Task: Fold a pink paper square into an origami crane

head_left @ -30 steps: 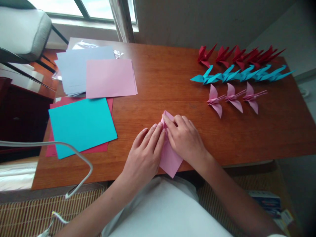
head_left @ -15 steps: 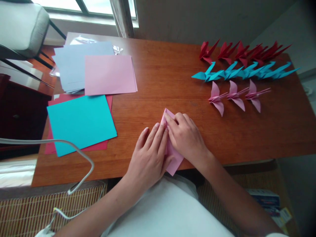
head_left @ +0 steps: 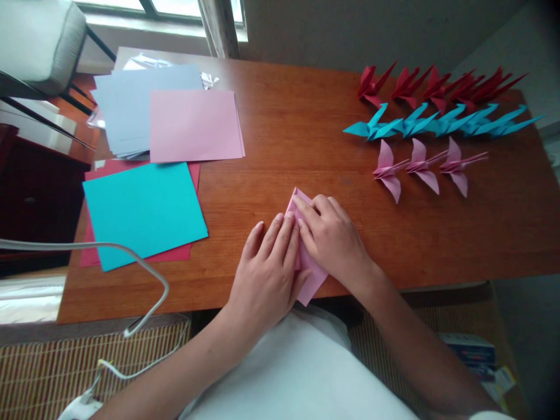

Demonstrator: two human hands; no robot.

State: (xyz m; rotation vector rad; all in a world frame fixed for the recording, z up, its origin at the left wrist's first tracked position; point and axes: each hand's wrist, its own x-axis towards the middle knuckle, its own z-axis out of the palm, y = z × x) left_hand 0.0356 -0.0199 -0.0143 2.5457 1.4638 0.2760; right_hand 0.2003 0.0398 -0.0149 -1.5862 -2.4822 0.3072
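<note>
This looks like a room in a home: a padded chair stands near a window with a curtain, a dark cabinet sits left of the wooden tabletop, and a slatted mat shows below its near edge.

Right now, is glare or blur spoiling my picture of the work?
Head view: the window is blown out white, and the far left corner of the table looks washed pale; head view: shiny wrapping glints there; head view: the upper right corner falls dark; head view: the folded pink paper shows no glare.
</note>
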